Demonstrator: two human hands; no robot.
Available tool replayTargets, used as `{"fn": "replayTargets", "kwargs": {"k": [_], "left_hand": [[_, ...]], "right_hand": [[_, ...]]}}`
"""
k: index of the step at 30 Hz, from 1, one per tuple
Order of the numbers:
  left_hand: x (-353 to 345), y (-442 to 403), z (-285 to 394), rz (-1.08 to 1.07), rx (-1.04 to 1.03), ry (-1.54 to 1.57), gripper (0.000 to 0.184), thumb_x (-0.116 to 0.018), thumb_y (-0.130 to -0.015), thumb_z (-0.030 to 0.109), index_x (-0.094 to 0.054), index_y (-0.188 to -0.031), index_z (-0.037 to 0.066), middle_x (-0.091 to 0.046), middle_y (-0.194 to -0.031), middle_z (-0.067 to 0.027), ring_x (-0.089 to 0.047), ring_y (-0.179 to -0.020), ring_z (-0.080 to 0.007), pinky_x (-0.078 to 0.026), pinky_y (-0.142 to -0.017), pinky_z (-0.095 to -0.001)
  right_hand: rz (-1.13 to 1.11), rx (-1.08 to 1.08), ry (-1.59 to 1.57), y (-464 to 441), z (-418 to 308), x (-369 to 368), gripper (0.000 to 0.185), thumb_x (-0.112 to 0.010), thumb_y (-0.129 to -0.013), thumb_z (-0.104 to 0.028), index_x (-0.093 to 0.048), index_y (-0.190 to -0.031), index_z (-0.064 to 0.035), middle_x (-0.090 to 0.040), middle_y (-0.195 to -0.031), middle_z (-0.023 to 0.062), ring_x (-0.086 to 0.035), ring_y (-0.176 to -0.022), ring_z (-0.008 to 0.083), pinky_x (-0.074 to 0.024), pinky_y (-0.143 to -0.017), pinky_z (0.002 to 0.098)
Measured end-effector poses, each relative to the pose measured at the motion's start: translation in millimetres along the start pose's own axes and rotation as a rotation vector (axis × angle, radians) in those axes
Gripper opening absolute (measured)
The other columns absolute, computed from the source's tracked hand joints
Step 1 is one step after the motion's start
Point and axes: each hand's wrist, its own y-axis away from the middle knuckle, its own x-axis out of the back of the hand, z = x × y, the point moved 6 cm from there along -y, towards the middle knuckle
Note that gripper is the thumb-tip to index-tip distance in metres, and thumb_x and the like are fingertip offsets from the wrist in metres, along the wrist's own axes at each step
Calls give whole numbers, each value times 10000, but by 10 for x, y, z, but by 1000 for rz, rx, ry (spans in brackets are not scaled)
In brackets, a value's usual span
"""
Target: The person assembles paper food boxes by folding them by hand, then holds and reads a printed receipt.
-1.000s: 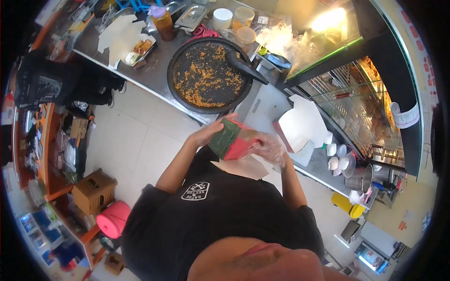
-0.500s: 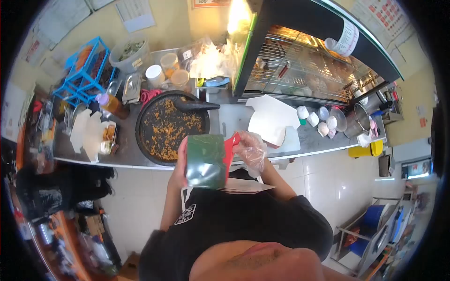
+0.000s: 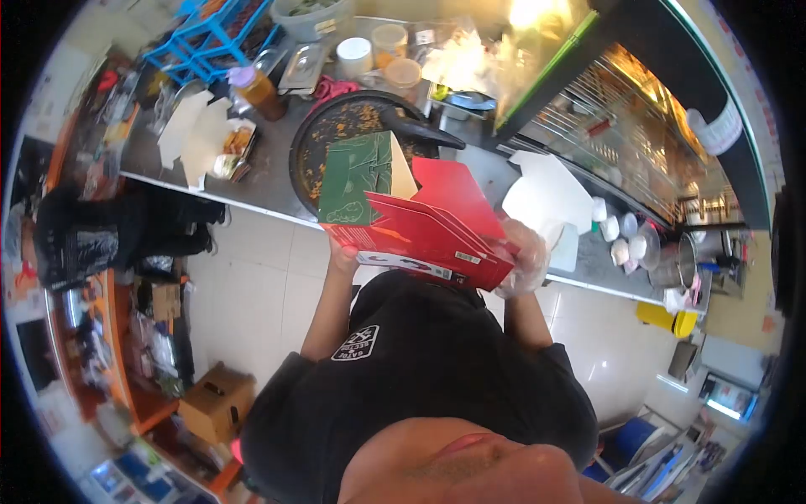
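Note:
A red and green cardboard box (image 3: 420, 218) is held up before my chest, its red flaps standing open. My left hand (image 3: 342, 254) grips its green end from below, mostly hidden behind the box. At the other end my right hand (image 3: 522, 256), in a clear plastic glove, is closed on the red card. Behind the box lies a round black pan (image 3: 306, 151) with orange-brown crumbs and a black pestle-like tool (image 3: 424, 130) across its edge. To the right an open white box (image 3: 546, 195) rests on the counter.
A food box (image 3: 237, 151) and a sauce bottle (image 3: 259, 92) stand at the counter's left, near blue baskets (image 3: 214, 38). A glass display warmer (image 3: 621, 126) is at the right, with small white bags and a metal pot (image 3: 673, 262). Someone in black clothing (image 3: 101, 239) is at far left.
The box has been raised and turned; its red side and flaps now show, and it covers part of the pan. Both hands still hold it. The camera view has also shifted.

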Motion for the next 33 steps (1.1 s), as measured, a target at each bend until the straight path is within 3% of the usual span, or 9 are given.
{"fn": "replayTargets", "kwargs": {"k": [5, 10, 16, 18, 22, 24, 28, 30, 33], "left_hand": [[-431, 37, 467, 50, -41, 118, 1140, -854, -637, 593, -320, -1463, 17, -486, -1403, -189, -536, -1265, -342, -487, -1030, -524], [-441, 261, 719, 166, -74, 115, 1108, -857, -648, 578, -321, -1437, 15, -508, -1342, -139, -557, -1217, -269, -491, -1009, -425], [-23, 466, 792, 269, -108, 47, 1053, -787, -686, 644, -363, -1427, 28, -529, -1329, -143, -571, -1198, -290, -510, -980, -449], [160, 500, 901, 352, -191, 109, 993, -665, -724, 740, -397, -1406, 69, -556, -1289, -131, -590, -1164, -295, -531, -957, -469], [666, 490, 981, 643, -190, 245, 883, -433, -849, 784, -405, -1418, 109, -615, -1217, -135, -638, -1077, -340, -543, -924, -519], [682, 160, 998, 553, -81, 209, 814, -485, -919, 659, -364, -1467, 69, -536, -1400, -133, -584, -1210, -318, -503, -1002, -469], [527, -750, 1152, 370, 162, 171, 720, -406, -976, 623, -440, -1431, 66, -565, -1377, -126, -609, -1181, -254, -515, -980, -418], [840, -1139, 916, -50, 334, 365, 712, -418, -978, 615, -474, -1403, 46, -580, -1345, -131, -598, -1192, -241, -494, -1004, -413], [1045, -1313, 1100, 420, 295, -55, 658, -491, -977, 549, -494, -1380, 30, -598, -1294, -138, -580, -1196, -245, -473, -1019, -393]], "right_hand": [[-126, -3, 110, 93, 86, -239, 166, -740, -710, -102, -633, -835, -79, -633, -786, 86, -610, -623, 289, -445, -490, 381], [-130, 56, 85, -128, 10, -281, 220, -728, -659, -80, -640, -860, -84, -628, -784, 91, -602, -617, 283, -445, -494, 378], [-182, 89, 167, -343, 47, -390, 146, -687, -774, -35, -631, -901, -76, -627, -779, 109, -613, -637, 287, -461, -524, 365], [-1, 78, 49, -380, 198, -319, 92, -664, -836, -73, -646, -927, -64, -653, -822, 110, -640, -686, 271, -487, -592, 354], [257, -298, -3, -548, 530, -94, 367, -561, -987, -333, -573, -1104, 15, -673, -1071, 142, -665, -942, 254, -543, -856, 381], [286, -308, -66, -592, 851, -137, 279, -557, -995, -263, -580, -1086, -1, -649, -1045, 118, -620, -950, 209, -509, -848, 347], [357, -312, -74, -960, 820, -340, 128, -598, -982, -178, -606, -918, -67, -564, -812, 5, -476, -707, 84, -398, -657, 245], [342, -412, -85, -1039, 785, -356, 117, -601, -982, -146, -583, -888, -79, -535, -807, -24, -431, -702, 53, -370, -634, 223], [318, -570, -269, -957, 1010, -451, 144, -553, -1019, -169, -559, -900, -87, -566, -894, -21, -474, -779, 45, -413, -707, 221]]}}
